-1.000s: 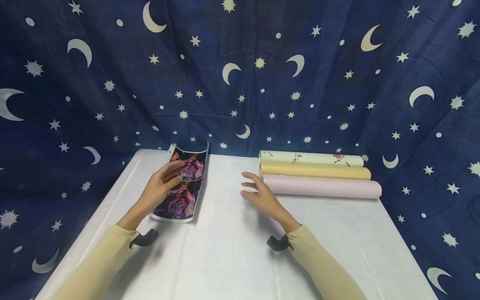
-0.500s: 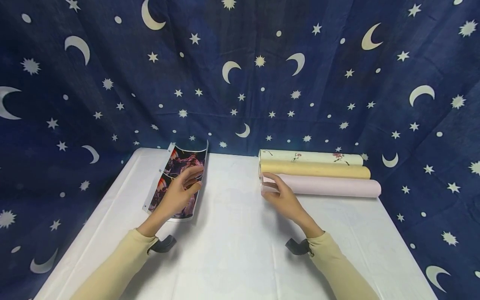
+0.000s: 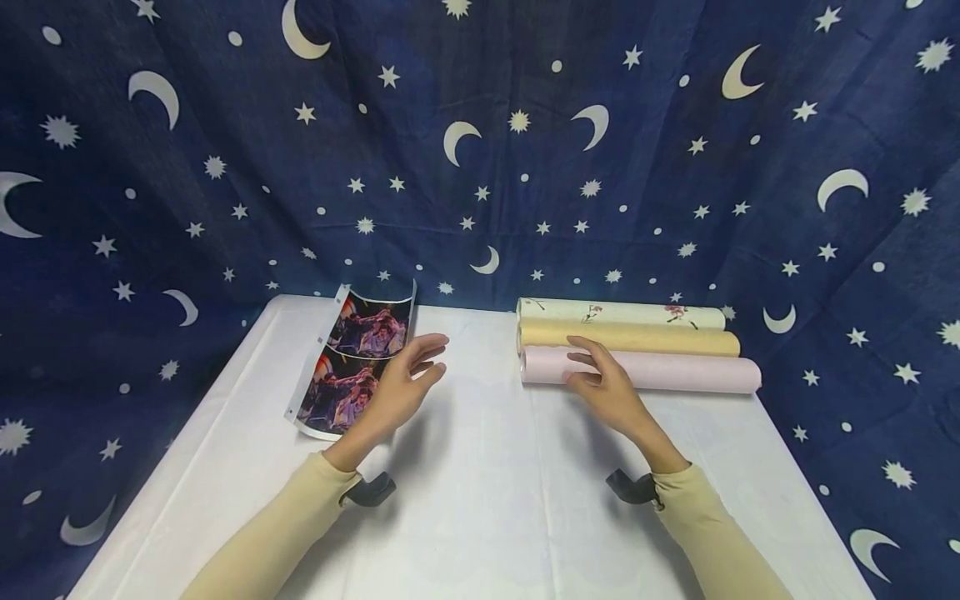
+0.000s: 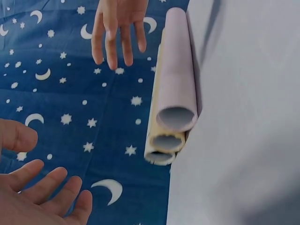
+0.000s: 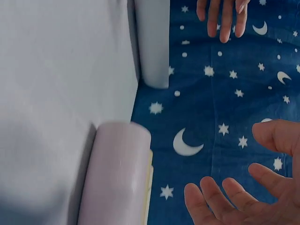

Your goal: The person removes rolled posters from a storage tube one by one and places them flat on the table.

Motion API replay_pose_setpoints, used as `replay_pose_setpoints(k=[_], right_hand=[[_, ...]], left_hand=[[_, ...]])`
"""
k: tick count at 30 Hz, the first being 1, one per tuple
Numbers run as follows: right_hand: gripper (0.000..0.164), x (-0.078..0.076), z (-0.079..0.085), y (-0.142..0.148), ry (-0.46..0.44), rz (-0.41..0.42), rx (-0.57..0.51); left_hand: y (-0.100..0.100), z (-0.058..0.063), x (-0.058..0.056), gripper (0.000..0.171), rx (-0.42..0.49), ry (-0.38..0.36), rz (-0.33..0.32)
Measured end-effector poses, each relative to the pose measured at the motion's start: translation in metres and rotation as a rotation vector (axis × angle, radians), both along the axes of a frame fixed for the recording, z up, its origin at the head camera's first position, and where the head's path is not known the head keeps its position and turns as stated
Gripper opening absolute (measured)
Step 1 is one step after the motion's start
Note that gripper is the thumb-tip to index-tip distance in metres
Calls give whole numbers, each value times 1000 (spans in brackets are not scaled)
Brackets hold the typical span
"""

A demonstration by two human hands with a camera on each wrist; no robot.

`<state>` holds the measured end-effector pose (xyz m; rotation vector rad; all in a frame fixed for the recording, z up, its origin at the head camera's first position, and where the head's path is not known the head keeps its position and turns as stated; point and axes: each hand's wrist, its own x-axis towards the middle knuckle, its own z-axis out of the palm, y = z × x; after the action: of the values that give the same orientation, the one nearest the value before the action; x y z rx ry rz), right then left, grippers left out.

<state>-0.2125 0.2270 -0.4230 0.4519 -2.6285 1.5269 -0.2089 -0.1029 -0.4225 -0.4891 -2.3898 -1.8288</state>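
My left hand (image 3: 397, 393) hovers with loosely bent fingers and nothing in them, overlapping the right side of a curled glossy sheet (image 3: 337, 387) printed with dark, colourful pictures. Over at the right, my right hand (image 3: 617, 400) is held in the air near a pale pink paper roll (image 3: 697, 372), its thumb and fingers apart and holding nothing. Behind the pink roll lie a yellow roll (image 3: 660, 340) and a cream roll with flower sprigs (image 3: 630, 314), side by side. In the left wrist view the hollow end of the pink roll (image 4: 176, 118) shows.
A white cloth (image 3: 480, 500) covers the table. Dark blue fabric (image 3: 420, 150) with moons and stars hangs behind it and along both sides. Each wrist bears a dark strap-like piece, the left one (image 3: 371, 490) and the right one (image 3: 632, 487), below beige sleeves.
Both hands have moved to the right, the left from over the printed sheet to its right edge, the right from beside the rolls to over the pink one. Sheet and rolls stay put.
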Motion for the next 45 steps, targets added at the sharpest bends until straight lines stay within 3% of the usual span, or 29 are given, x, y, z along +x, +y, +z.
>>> replay_pose_setpoints(k=[8, 18, 26, 37, 45], right_hand=[[56, -13, 3, 24, 71, -33, 105], [55, -30, 13, 50, 103, -70, 224], [54, -43, 15, 65, 113, -77, 306], [55, -67, 13, 82, 93, -85, 456], [52, -82, 9, 85, 79, -69, 526]], left_hand=[[27, -5, -6, 40, 110, -79, -28], [56, -2, -15, 40, 181, -142, -33], [75, -8, -33, 41, 252, -202, -2], [92, -17, -60, 41, 229, -283, 98], [101, -26, -78, 43, 224, -319, 131]])
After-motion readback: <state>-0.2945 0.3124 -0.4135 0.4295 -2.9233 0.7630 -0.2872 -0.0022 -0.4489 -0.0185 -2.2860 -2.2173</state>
